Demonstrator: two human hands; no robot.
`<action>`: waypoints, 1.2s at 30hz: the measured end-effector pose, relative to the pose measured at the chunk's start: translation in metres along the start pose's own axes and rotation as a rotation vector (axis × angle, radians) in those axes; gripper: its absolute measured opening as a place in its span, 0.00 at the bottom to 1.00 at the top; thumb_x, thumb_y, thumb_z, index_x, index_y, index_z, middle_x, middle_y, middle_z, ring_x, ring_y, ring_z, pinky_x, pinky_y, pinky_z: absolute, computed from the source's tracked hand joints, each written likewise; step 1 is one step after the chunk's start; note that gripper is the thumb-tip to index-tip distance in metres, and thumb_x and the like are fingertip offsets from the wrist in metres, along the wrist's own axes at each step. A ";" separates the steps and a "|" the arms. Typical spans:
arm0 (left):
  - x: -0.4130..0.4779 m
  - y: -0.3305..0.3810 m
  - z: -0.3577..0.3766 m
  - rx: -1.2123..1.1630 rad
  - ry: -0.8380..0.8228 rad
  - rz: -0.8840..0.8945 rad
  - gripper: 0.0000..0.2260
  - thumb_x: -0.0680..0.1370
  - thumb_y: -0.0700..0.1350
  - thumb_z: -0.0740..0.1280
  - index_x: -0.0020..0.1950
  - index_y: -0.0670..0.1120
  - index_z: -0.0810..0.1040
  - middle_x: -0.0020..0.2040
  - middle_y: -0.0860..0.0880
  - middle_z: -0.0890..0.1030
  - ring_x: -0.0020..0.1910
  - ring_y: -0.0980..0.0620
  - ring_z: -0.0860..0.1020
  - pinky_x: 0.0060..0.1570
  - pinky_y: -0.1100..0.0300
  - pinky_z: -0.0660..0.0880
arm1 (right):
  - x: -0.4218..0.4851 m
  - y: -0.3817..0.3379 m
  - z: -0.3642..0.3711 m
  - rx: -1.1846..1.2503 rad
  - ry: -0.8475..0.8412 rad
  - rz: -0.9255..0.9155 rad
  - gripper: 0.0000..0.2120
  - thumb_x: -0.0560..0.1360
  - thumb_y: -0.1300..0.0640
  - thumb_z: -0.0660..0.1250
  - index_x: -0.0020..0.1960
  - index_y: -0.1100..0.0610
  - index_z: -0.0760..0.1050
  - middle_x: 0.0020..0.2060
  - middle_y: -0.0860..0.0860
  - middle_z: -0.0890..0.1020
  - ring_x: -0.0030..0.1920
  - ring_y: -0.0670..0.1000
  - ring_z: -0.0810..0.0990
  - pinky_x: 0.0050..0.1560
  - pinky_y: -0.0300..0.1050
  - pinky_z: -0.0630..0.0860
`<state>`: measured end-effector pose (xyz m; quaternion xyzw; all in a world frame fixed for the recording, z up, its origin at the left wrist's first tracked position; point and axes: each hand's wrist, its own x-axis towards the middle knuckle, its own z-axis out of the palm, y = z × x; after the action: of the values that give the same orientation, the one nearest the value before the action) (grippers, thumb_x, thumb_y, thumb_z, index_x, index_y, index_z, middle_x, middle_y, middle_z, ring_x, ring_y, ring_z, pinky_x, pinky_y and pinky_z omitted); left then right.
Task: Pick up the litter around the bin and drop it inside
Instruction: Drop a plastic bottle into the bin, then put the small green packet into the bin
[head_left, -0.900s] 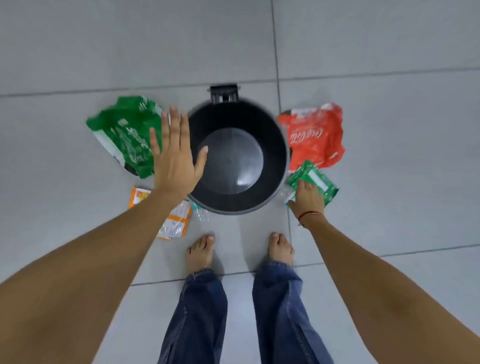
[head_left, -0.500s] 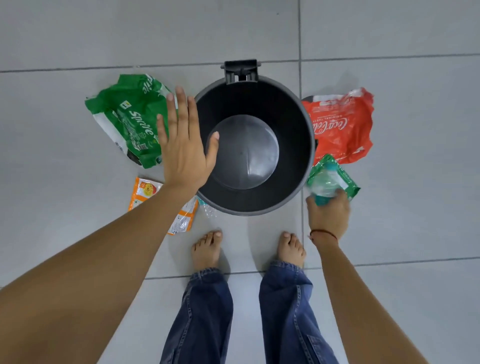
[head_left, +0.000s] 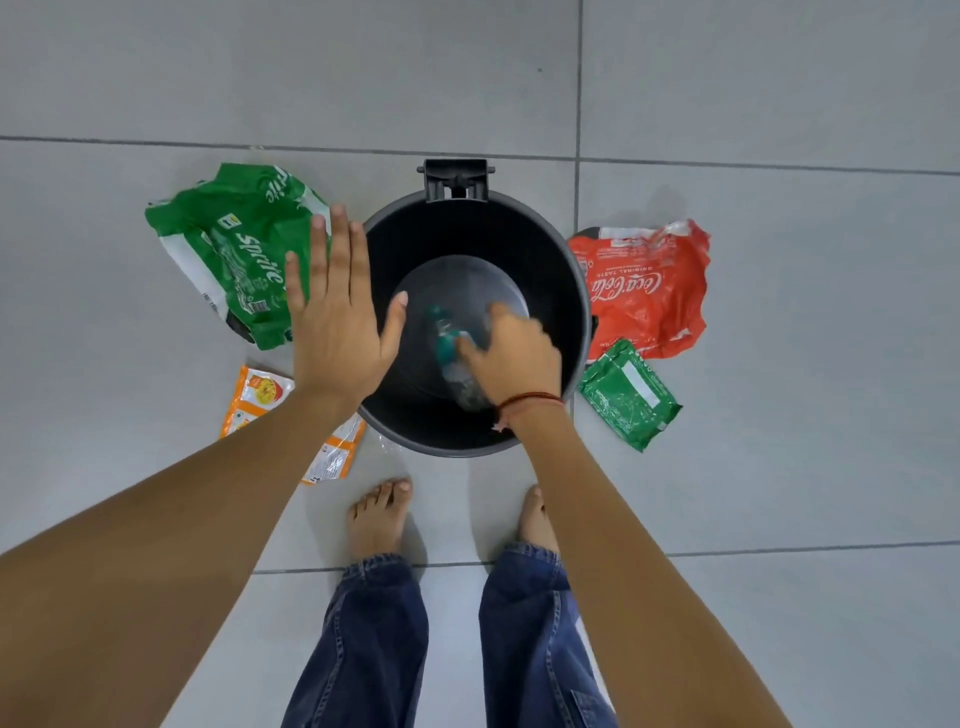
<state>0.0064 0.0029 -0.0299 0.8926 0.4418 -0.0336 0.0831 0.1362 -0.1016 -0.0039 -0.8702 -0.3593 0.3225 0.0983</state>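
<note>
Right hand (head_left: 511, 358) over the bin (head_left: 582, 291), fingers closed on a clear bottle (head_left: 449, 353), left hand (head_left: 337, 317) flat, fingers spread, empty, over the bin's left rim

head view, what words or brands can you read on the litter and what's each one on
"Sprite": on the big green wrapper left of the bin, twice.
"Coca-Cola": on the red wrapper right of the bin, upside down from here.
"ORIGINAL TASTE": small, on the same red wrapper.
Small green packet: print too small to read.
Orange packet: print too small to read.
Bottle in the right hand: blurred, nothing legible.
</note>
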 end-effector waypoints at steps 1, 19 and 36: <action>0.000 0.000 0.000 -0.001 0.002 0.001 0.31 0.80 0.57 0.51 0.76 0.41 0.49 0.78 0.41 0.51 0.77 0.43 0.48 0.73 0.43 0.46 | 0.000 0.008 -0.009 0.084 0.178 -0.047 0.15 0.76 0.51 0.64 0.57 0.60 0.73 0.50 0.58 0.80 0.49 0.58 0.79 0.45 0.47 0.74; 0.001 0.000 0.004 -0.014 0.057 -0.006 0.30 0.80 0.57 0.50 0.77 0.42 0.49 0.78 0.42 0.51 0.77 0.42 0.48 0.74 0.45 0.48 | -0.011 0.171 0.096 -0.143 0.121 0.618 0.10 0.79 0.60 0.57 0.57 0.64 0.70 0.50 0.64 0.81 0.49 0.64 0.80 0.43 0.53 0.75; 0.001 0.000 0.004 -0.064 0.049 -0.021 0.28 0.81 0.54 0.50 0.76 0.41 0.50 0.78 0.42 0.53 0.77 0.44 0.49 0.74 0.46 0.46 | -0.016 -0.002 -0.018 -0.110 -0.080 -0.236 0.25 0.74 0.59 0.67 0.70 0.58 0.65 0.70 0.60 0.67 0.68 0.60 0.66 0.65 0.54 0.67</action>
<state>0.0074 0.0030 -0.0342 0.8853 0.4541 0.0016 0.1001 0.1375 -0.1103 0.0183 -0.8123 -0.4800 0.3231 0.0734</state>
